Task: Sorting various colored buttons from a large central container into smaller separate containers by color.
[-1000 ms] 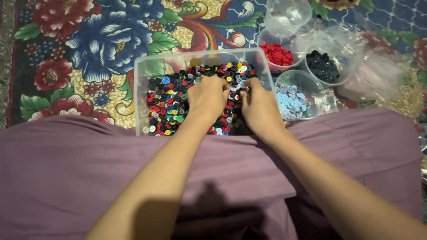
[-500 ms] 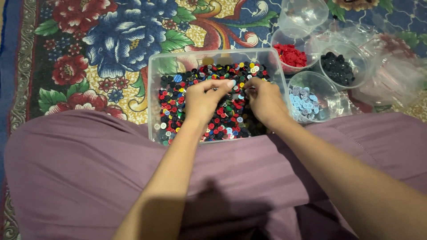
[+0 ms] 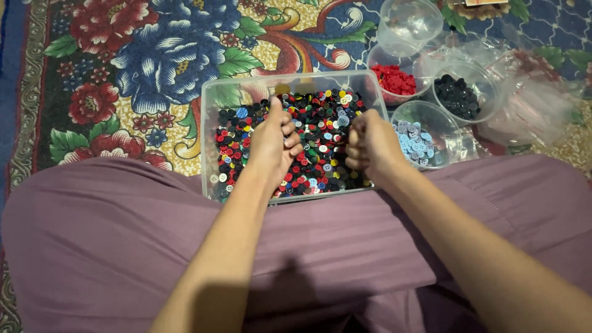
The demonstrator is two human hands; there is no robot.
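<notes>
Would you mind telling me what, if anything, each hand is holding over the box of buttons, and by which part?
It cannot be told: the left hand and right hand are curled into fists over the mixed buttons, hiding anything inside.

Both bare forearms reach forward side by side. The left hand (image 3: 272,143) is curled into a loose fist, thumb up; the right hand (image 3: 370,145) is curled too, fingers (image 3: 354,151) tucked under, knuckles facing left.

Floral rug (image 3: 123,74), empty clear cup (image 3: 408,24)
</notes>
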